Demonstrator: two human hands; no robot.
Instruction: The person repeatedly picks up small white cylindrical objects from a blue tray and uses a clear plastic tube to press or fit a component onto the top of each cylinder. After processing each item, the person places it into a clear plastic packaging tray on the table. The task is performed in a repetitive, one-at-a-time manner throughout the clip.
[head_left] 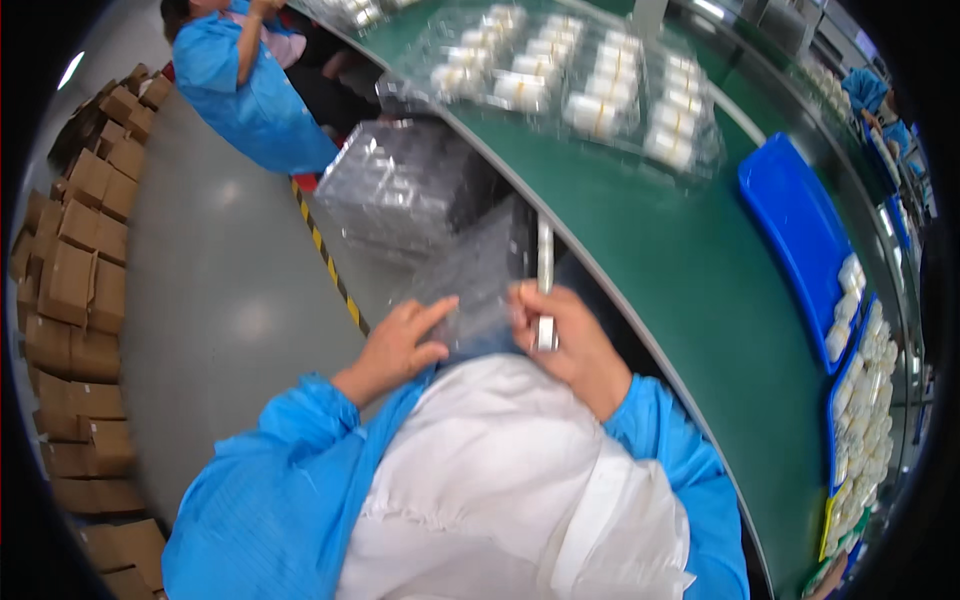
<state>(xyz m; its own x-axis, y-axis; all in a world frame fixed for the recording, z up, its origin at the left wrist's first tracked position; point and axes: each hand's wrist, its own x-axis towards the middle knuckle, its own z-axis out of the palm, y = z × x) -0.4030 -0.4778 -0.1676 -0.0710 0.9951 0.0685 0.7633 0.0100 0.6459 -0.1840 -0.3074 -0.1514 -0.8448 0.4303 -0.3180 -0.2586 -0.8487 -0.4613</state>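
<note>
Clear plastic (470, 280) (blurred here) lies between the person's two hands (395, 345).

Filled trays (612, 92) are set side by side at the far end of the tabletop (640, 240), and bins (790, 215) are lined along its right side. Stacked trays (400, 185) are placed left of the tabletop, beyond the left hand (395, 345) and right hand (572, 342); cartons (70, 280) are piled farther left, across the floor (230, 310).

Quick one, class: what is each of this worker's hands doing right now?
Left hand: open, fingers spread at the transparent plastic packaging; whether it grips cannot be told.
Right hand: closed, apparently around a slender, straight white bar.
</note>
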